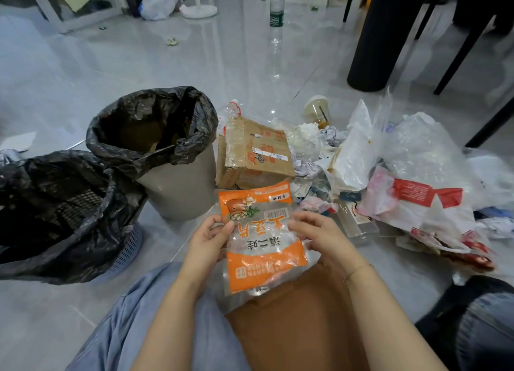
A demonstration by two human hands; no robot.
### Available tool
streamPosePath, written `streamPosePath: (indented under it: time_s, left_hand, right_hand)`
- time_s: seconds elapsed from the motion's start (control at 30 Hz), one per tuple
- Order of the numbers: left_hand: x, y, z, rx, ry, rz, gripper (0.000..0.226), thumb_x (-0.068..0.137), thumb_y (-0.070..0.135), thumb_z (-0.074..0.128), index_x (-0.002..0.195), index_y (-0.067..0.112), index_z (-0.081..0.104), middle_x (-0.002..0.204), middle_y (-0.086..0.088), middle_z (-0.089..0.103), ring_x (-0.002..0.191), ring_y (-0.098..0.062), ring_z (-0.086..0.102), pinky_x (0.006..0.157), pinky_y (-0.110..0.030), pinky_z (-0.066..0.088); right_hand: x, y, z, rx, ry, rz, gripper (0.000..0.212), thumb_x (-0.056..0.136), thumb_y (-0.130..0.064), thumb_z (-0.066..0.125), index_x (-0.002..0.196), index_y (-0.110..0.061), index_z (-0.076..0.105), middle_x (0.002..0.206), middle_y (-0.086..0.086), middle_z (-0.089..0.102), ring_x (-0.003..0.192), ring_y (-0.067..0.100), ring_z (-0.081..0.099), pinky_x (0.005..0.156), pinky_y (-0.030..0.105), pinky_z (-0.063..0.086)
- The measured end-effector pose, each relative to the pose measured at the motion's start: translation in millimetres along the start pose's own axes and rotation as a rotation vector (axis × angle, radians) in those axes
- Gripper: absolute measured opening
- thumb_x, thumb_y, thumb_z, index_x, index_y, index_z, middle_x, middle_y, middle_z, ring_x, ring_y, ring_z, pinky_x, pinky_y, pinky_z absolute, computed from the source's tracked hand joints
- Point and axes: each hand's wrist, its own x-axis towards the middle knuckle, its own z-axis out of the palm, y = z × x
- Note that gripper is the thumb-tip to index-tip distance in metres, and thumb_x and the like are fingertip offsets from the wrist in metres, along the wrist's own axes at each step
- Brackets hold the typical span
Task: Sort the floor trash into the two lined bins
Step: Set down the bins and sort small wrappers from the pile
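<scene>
Head view, downward, close over floor

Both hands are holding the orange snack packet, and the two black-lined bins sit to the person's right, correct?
Not quite. The head view shows both hands, left and right, holding the orange packet, but the two black-lined bins, the grey bin and the mesh bin, sit to the person's left, not right.

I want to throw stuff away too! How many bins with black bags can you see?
2. One grey bin stands beside the cardboard box. The other, a mesh bin, sits nearer on the left, mostly covered by its bag. None seem hidden.
</scene>
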Motion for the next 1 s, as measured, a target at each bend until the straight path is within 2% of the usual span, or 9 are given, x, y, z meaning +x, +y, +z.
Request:
streamPosePath:
  time_s: [0.1,0.23,0.33,0.4,0.47,0.57,0.67,0.83,1.0]
  left_hand:
    - [-2,2,6,-0.066,-0.102,-0.122,0.035,0.094,0.044,0.049,0.103,0.012,0.06,0.102,-0.011,0.069,0.076,-0.023,0.066,0.06,-0.03,0.054]
    - [7,4,-6,-0.298,-0.357,-0.455,0.086,0.086,0.075,0.021,0.123,0.01,0.062,0.125,-0.017,0.064,0.101,-0.038,0.065,0.079,-0.041,0.056]
    - [16,-1,-2,-0.219,-0.535,-0.56,0.08,0.078,0.07,0.056,0.131,0.01,0.058,0.133,-0.022,0.056,0.118,-0.039,0.055,0.096,-0.047,0.046]
    - [16,-7,4,-0.077,-0.627,-0.571,0.078,0.069,0.054,0.078,0.131,0.012,0.058,0.124,-0.018,0.062,0.106,-0.029,0.062,0.089,-0.039,0.048]
    - [14,-13,10,0.079,-0.654,-0.549,0.066,0.072,0.04,0.078,0.128,0.01,0.06,0.112,-0.01,0.065,0.093,-0.017,0.063,0.082,-0.028,0.048]
    - [15,-20,12,0.128,-0.575,-0.501,0.054,0.074,0.027,0.073,0.121,0.003,0.062,0.103,-0.008,0.067,0.081,-0.011,0.066,0.077,-0.021,0.051]
    - [20,-20,5,0.117,-0.497,-0.441,0.046,0.071,0.019,0.077,0.113,0.004,0.068,0.098,-0.008,0.068,0.077,-0.012,0.065,0.075,-0.022,0.052]
    - [34,-17,-17,-0.081,-0.186,-0.288,0.012,0.081,0.013,0.067,0.092,0.009,0.066,0.073,-0.003,0.066,0.067,-0.012,0.058,0.067,-0.021,0.048]
    - [53,-27,-35,-0.163,0.135,-0.204,0.019,0.094,0.005,0.054,0.109,-0.001,0.063,0.087,-0.009,0.068,0.077,-0.017,0.064,0.065,-0.021,0.057]
  right_hand:
    - [-1,-7,-4,-0.027,0.013,-0.062,0.019,0.085,-0.003,0.067,0.102,-0.011,0.067,0.087,0.004,0.069,0.062,0.012,0.062,0.052,0.021,0.047]
    - [-5,-16,-17,-0.111,-0.08,-0.093,0.012,0.083,-0.002,0.068,0.089,-0.011,0.074,0.079,0.002,0.069,0.068,0.012,0.062,0.061,0.026,0.048]
    - [-5,-21,-23,-0.217,-0.139,-0.087,0.019,0.081,0.009,0.061,0.087,-0.004,0.074,0.076,0.005,0.069,0.065,0.01,0.063,0.06,0.023,0.049]
    - [-3,-24,-24,-0.267,-0.159,-0.103,0.027,0.08,0.015,0.057,0.078,-0.007,0.074,0.083,0.006,0.072,0.072,0.01,0.064,0.063,0.023,0.051]
    - [-2,-23,-26,-0.292,-0.164,-0.125,0.024,0.079,0.013,0.06,0.075,-0.007,0.071,0.09,0.012,0.072,0.079,0.015,0.065,0.071,0.028,0.053]
    - [3,-19,-29,-0.272,-0.146,-0.116,0.018,0.08,0.011,0.062,0.08,-0.004,0.07,0.094,0.023,0.07,0.08,0.023,0.063,0.071,0.03,0.055]
    - [10,-13,-31,-0.223,-0.134,-0.088,0.02,0.085,0.004,0.062,0.096,-0.009,0.073,0.098,0.015,0.071,0.08,0.021,0.063,0.073,0.033,0.054]
    - [25,2,-30,0.066,0.155,-0.016,0.018,0.09,-0.004,0.059,0.104,-0.009,0.069,0.102,0.013,0.07,0.084,0.022,0.065,0.069,0.03,0.054]
    - [52,43,-5,-0.403,0.236,0.099,0.026,0.086,-0.017,0.067,0.108,-0.006,0.061,0.101,0.008,0.061,0.081,0.018,0.056,0.068,0.029,0.044]
